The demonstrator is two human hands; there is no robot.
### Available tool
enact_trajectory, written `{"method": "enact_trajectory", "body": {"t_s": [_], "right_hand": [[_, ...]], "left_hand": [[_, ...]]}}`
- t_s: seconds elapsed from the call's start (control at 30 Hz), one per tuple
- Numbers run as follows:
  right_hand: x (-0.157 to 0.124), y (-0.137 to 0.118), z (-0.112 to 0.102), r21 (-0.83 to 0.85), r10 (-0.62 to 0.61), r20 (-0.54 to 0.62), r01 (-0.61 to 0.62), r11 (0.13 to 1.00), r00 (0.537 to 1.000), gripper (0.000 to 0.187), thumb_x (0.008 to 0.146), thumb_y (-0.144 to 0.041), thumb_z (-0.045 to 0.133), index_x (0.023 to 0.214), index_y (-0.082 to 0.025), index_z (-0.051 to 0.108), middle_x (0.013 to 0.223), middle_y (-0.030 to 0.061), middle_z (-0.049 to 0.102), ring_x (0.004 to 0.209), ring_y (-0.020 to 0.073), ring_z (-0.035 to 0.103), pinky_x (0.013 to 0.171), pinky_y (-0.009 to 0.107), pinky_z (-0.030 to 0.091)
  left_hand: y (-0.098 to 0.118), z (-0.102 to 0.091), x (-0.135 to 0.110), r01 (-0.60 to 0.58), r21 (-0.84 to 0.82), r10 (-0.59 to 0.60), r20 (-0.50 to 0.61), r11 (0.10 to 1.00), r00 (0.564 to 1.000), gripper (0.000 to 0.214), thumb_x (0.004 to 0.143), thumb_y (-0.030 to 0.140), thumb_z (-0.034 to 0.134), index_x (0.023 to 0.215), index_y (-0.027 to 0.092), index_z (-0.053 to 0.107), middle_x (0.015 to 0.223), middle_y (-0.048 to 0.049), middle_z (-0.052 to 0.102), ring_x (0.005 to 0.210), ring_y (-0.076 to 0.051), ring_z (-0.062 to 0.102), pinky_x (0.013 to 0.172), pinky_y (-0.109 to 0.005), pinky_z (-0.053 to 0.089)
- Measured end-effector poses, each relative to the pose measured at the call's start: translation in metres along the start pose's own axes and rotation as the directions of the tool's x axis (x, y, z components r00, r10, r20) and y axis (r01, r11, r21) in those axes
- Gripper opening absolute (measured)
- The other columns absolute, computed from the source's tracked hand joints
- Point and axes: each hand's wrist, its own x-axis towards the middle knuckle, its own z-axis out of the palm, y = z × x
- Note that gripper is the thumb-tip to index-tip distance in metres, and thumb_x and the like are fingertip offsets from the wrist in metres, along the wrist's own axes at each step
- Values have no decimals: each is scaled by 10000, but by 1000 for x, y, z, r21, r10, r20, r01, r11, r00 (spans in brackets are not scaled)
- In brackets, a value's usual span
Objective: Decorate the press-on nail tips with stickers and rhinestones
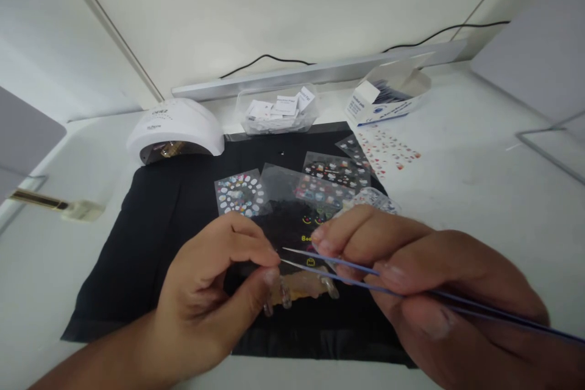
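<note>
Two hands: both work low and close to the camera over a black mat (150, 237) on the white table (479, 195).
Right hand (411, 280): fingers pressed together around a pair of blue tweezers (347, 271), thumb below, fingertips on top.
Tweezers' long axis: runs from the lower right, behind the right hand, up and leftward; the two fine tips lie slightly apart and end just beside the left hand's fingertips.
Left hand (214, 292): thumb and forefinger pinched together right at the tweezer tips; whether something tiny sits in the pinch cannot be told.
Nail-tip strip (301, 289): a clear, amber-tinted piece with false nails lies on the mat just below the tweezer tips, between the two hands, nearly touching the left thumb.
Nearer hand: the left thumb is closest to the strip; the tweezer tips hover just above it.
Sticker sheets (240, 193): spread on the mat beyond both hands.
Nail lamp (176, 128): far beyond the left hand.
Open box (386, 97): far beyond the right hand.
</note>
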Motion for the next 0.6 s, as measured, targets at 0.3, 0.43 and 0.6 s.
{"method": "enact_trajectory", "body": {"t_s": [0.3,0.43,0.6], "right_hand": [[4,4,-2,11,-119,62,119,993,991,198,948,-268,572,1102,-279,696,787,64,667,786,245,676,780,495,613],[8,4,-3,46,-162,74,159,986,984,221,918,-218,569,1100,-234,694,780,56,654,764,223,655,776,469,607],[7,4,-4,59,-147,62,143,988,987,210,923,-227,573,1091,-234,699,784,56,651,796,228,659,784,465,603]], "left_hand": [[1,-2,0,-75,119,66,72,990,995,317,864,34,618,1080,250,701,858,-34,661,738,-154,658,581,-235,530],[4,-3,1,-118,129,106,100,985,989,279,862,7,595,1041,204,680,851,-35,646,731,-138,657,584,-214,531],[3,-5,1,-127,124,111,127,984,986,252,859,-10,582,973,201,660,888,-31,644,804,-133,656,654,-204,540]]}}
